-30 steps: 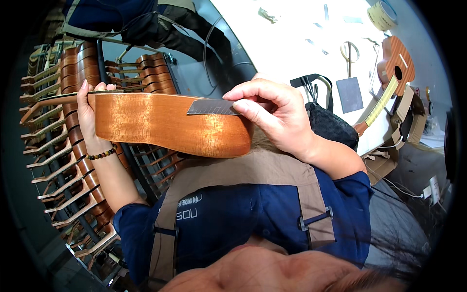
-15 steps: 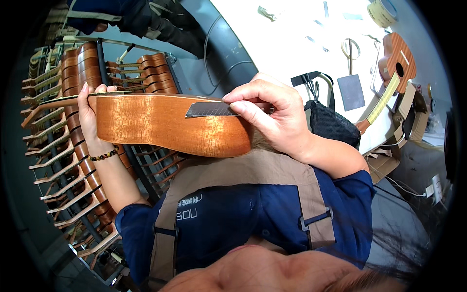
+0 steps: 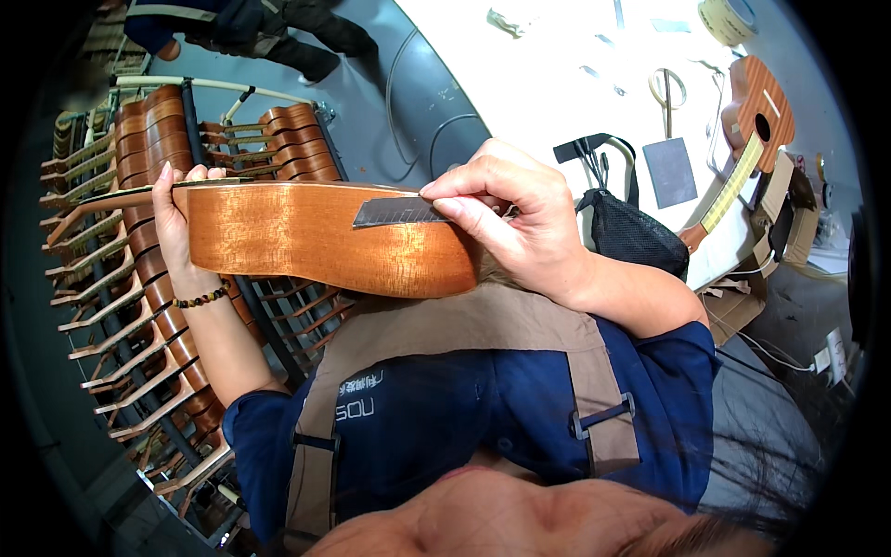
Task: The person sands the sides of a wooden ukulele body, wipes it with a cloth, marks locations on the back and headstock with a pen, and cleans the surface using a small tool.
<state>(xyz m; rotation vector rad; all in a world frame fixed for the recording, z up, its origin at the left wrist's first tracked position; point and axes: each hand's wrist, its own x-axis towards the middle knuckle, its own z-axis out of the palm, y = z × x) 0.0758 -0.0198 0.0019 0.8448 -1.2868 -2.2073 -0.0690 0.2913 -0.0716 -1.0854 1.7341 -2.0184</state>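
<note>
A ukulele [image 3: 306, 232] with a glossy brown wooden body lies across my front, its side turned up toward me and its neck pointing left. My left hand [image 3: 176, 218] is closed round the neck where it joins the body, the thumb sticking up. A snap-off knife blade [image 3: 394, 212], dark and scored with slanted lines, is pinched between thumb and fingers of my right hand [image 3: 524, 209]. This blade lies along the ukulele's side by the upper edge; whether it touches the wood I cannot tell. My right fingertips are close to that edge.
Left of me stands a rack [image 3: 121, 371] packed with ukuleles. On the white table [image 3: 520, 84] at right are another ukulele [image 3: 761, 125], a dark grey rectangular block [image 3: 669, 174], a tape roll [image 3: 727, 20] and a black mesh bag [image 3: 636, 232]. Another person [image 3: 269, 32] is at the far left.
The blade and my right hand have shifted very slightly left along the ukulele's edge. The other person has moved farther off. Both grips stay the same.
</note>
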